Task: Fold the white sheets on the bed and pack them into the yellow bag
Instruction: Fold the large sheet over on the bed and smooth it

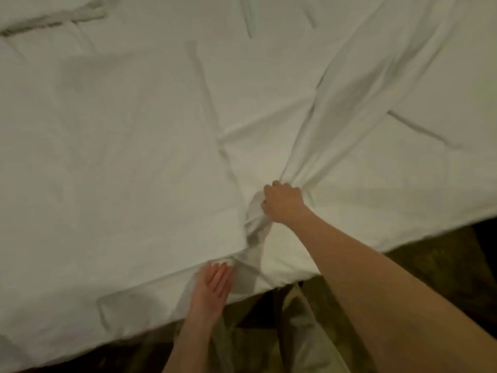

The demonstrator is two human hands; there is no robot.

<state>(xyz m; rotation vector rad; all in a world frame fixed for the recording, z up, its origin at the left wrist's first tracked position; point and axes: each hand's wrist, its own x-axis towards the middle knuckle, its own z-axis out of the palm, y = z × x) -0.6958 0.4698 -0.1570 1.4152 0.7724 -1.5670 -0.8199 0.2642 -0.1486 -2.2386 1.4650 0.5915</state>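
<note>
White sheet (161, 117) spread over the bed (349, 227). Right hand (282, 203), fingers curled, grips a bunched fold of sheet near the bed's near edge. Left hand (212, 286), fingers straight and together, presses the sheet at that edge.

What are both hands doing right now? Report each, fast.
Left hand: open, fingers straight, pressing the white sheet at the bed edge.
Right hand: closed, gripping a bunch of the sheet.

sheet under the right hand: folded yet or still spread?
Spread, not folded. The white sheet covers the bed; the right hand grips a bunched handful, creases fanning out.
</note>
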